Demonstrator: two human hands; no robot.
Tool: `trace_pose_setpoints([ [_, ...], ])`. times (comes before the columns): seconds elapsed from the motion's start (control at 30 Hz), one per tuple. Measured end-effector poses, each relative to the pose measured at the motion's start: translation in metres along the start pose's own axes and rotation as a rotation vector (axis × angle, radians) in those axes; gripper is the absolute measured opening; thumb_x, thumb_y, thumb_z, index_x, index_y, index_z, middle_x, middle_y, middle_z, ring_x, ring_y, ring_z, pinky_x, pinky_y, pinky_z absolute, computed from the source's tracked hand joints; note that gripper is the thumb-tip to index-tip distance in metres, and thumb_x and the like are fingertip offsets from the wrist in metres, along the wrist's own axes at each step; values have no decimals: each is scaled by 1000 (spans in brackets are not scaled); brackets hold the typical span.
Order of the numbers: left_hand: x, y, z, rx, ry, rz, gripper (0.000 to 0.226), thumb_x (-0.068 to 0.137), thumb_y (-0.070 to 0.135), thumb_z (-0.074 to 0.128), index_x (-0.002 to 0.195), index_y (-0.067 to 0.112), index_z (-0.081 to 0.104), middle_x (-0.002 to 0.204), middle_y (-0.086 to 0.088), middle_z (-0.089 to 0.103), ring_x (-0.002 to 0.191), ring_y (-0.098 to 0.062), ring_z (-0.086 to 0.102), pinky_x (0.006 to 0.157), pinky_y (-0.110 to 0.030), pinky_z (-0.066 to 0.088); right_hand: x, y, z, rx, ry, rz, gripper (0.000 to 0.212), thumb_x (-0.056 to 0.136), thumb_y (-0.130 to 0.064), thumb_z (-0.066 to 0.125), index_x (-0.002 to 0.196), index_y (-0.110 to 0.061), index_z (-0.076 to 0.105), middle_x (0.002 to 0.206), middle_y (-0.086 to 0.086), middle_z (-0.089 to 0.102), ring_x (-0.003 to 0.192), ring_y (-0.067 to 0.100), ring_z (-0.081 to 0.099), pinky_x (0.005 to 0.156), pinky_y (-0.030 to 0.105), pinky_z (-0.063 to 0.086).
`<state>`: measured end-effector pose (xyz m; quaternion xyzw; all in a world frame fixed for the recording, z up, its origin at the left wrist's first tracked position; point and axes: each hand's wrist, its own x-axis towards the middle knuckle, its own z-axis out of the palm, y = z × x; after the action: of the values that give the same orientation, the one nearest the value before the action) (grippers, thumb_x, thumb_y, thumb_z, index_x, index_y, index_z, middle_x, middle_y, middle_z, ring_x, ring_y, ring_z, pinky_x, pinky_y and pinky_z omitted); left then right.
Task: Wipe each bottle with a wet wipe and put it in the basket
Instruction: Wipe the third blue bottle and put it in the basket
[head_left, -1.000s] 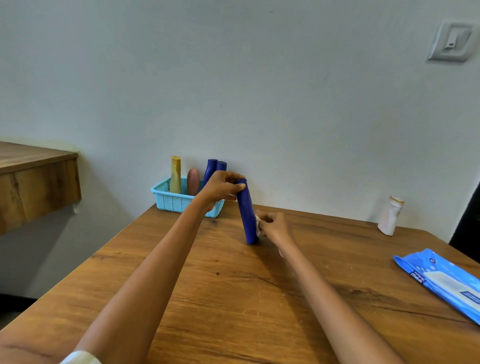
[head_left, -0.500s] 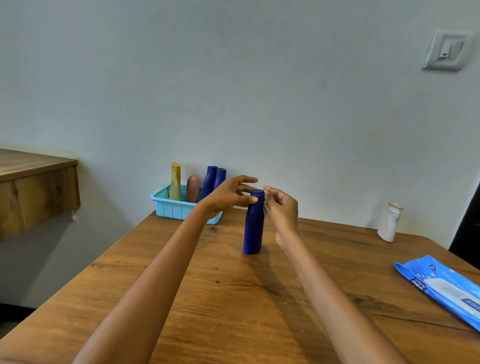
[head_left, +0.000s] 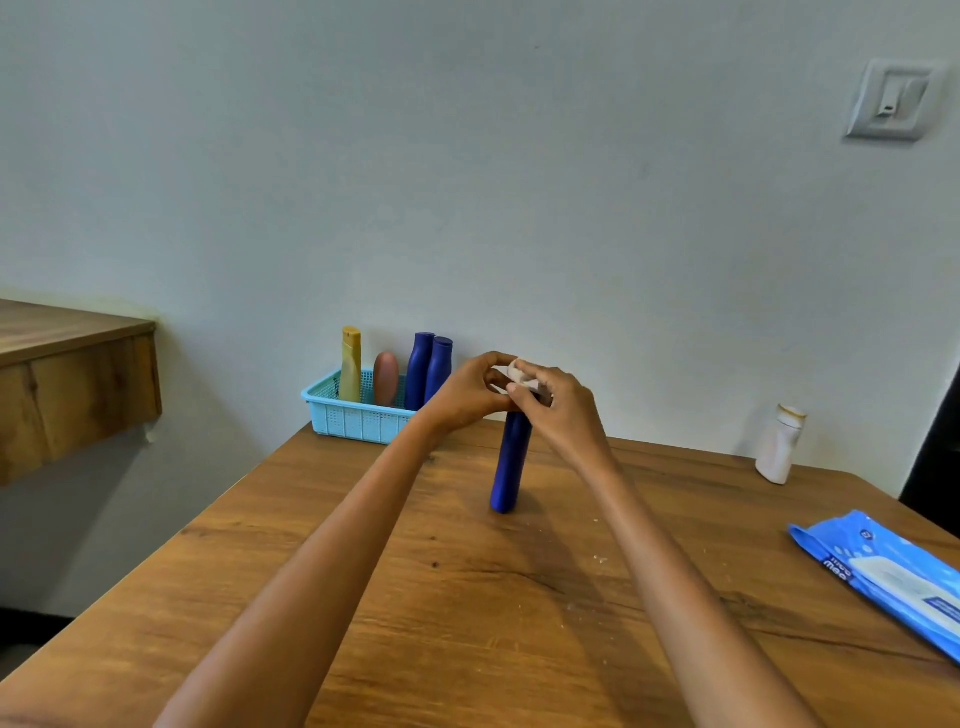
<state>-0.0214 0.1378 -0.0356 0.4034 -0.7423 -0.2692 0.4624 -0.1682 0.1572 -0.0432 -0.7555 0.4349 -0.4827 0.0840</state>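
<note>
Upright, dark blue bottle (head_left: 511, 467), slim, round-bottomed, top hidden by hands.

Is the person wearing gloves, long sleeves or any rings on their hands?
No gloves: the left hand and the right hand are both bare. No long sleeves either, as both forearms are uncovered all the way to the bottom of the picture. No watch or bracelet shows on the wrists, and I can see no ring on the fingers that show.
</note>
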Motion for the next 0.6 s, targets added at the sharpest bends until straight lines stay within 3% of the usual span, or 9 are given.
trace_pose_setpoints([
  [0.27, -4, 2, -4, 10, -43, 36, 36, 80, 7, 70, 115, 6, 59, 106, -11, 66, 101, -21, 64, 88, -28, 51, 2, -3, -7, -13, 55, -136, 16, 83, -26, 69, 98, -19, 73, 93, -5, 68, 87, 3, 53, 70, 7, 38],
  [0.4, -1, 0, -4, 47, -51, 1, 42, 80, 13, 72, 119, 8, 58, 107, -5, 67, 99, -15, 63, 90, -29, 52, 3, -5, -17, 201, 91, -74, 6, 86, -19, 65, 87, -19, 71, 84, -13, 69, 80, -3, 60, 68, 8, 44],
  [0.5, 2, -3, -5, 70, -46, -42, 54, 80, 17, 72, 129, 6, 51, 108, -8, 66, 98, -14, 62, 94, -31, 49, 6, 0, -16, 326, 217, 57, 8, 89, -21, 62, 88, -19, 69, 87, -9, 70, 78, 3, 63, 71, 22, 52],
  [0.6, 1, -2, -3, 77, -34, -42, 54, 80, 17, 72, 129, 6, 51, 105, -4, 65, 94, -9, 61, 88, -24, 49, 7, 7, -10, 372, 145, 194, 16, 91, -28, 60, 101, -20, 68, 97, -4, 70, 91, 14, 66, 80, 35, 57],
])
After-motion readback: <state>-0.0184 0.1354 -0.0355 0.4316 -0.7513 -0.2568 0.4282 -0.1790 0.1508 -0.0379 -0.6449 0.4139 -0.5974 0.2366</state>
